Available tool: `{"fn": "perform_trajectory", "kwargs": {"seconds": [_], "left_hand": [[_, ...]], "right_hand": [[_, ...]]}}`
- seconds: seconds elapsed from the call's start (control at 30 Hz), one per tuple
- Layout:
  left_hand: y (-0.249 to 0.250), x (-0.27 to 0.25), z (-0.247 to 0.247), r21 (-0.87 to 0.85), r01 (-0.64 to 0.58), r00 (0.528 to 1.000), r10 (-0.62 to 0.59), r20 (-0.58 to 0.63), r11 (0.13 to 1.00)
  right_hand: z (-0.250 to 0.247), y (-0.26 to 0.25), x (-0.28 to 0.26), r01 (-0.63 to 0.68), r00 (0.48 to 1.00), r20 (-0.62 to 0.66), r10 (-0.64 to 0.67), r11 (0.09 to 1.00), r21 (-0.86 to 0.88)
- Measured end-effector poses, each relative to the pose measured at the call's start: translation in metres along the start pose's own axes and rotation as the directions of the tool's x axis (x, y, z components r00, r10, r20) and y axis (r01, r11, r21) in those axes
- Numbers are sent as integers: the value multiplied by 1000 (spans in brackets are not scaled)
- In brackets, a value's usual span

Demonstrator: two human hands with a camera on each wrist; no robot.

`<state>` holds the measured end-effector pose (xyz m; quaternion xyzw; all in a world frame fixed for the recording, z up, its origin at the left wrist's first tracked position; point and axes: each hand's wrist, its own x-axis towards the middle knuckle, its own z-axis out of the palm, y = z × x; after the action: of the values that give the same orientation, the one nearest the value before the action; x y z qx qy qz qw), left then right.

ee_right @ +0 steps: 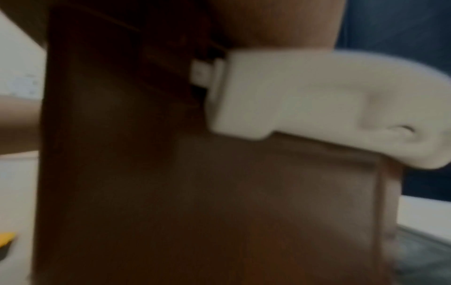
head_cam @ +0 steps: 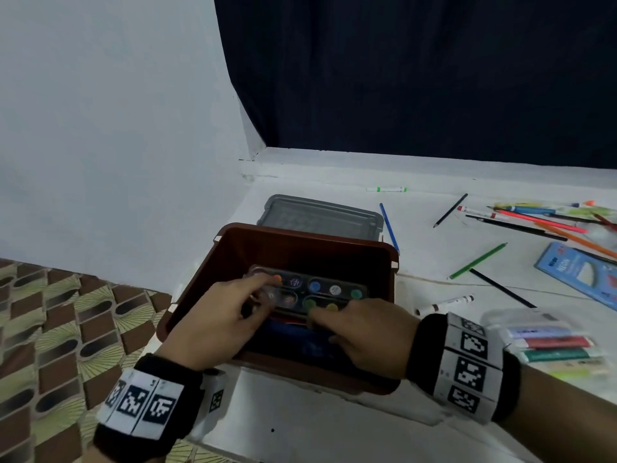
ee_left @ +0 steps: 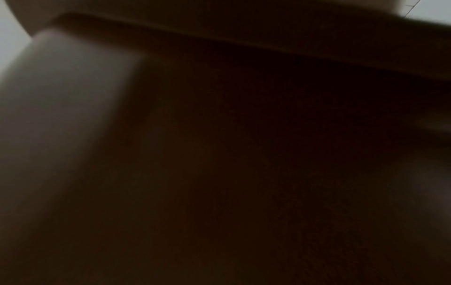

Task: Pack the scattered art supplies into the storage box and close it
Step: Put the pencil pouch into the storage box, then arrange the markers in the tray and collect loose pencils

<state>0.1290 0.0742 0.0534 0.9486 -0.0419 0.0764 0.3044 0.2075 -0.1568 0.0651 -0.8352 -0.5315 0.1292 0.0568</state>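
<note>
1. Where the head view centres, both hands hold a flat paint tray [head_cam: 309, 290] with round colour wells inside the brown plastic box [head_cam: 384, 262]: the left hand [head_cam: 213, 324] pinches its left end, and the right hand [head_cam: 367, 332] curls on its near edge.
2. Upper centre, a grey ribbed lid [head_cam: 320, 212] lies behind the box.
3. At right, pencils [head_cam: 479, 261] and markers [head_cam: 445, 304] lie scattered on the white tabletop [head_cam: 317, 422].
4. Only the right wrist view shows the box's cream latch [ee_right: 317, 100], blurred; the left wrist view is dark.

A home room: a white floor [head_cam: 327, 426] strewn with pencils [head_cam: 477, 261], a patterned mat [head_cam: 50, 322] left of the hands, dark curtain [head_cam: 417, 71] beyond.
</note>
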Motion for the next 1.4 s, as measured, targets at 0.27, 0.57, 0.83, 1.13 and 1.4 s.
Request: {"fn": "perform_trajectory", "kwargs": {"seconds": [0.27,0.57,0.83,1.13,1.4], "left_hand": [[8,0,-3,41,-41,998,43,-46,998],[18,-4,-3,-11,25,998,-25,58,1000],[93,0,40,-224,-171,964,115,-240,959],[198,16,108,-371,-253,931,120,-345,893],[195,46,205,-85,55,996,-60,-59,995]], "right_hand": [[-4,5,13,-110,991,84,101,988,110],[1,6,-14,26,944,-328,34,984,175],[-10,28,-96,70,782,-612,120,958,278],[-4,97,-232,-122,725,-597,344,917,380],[16,198,-343,-362,770,-429,472,878,314]]}}
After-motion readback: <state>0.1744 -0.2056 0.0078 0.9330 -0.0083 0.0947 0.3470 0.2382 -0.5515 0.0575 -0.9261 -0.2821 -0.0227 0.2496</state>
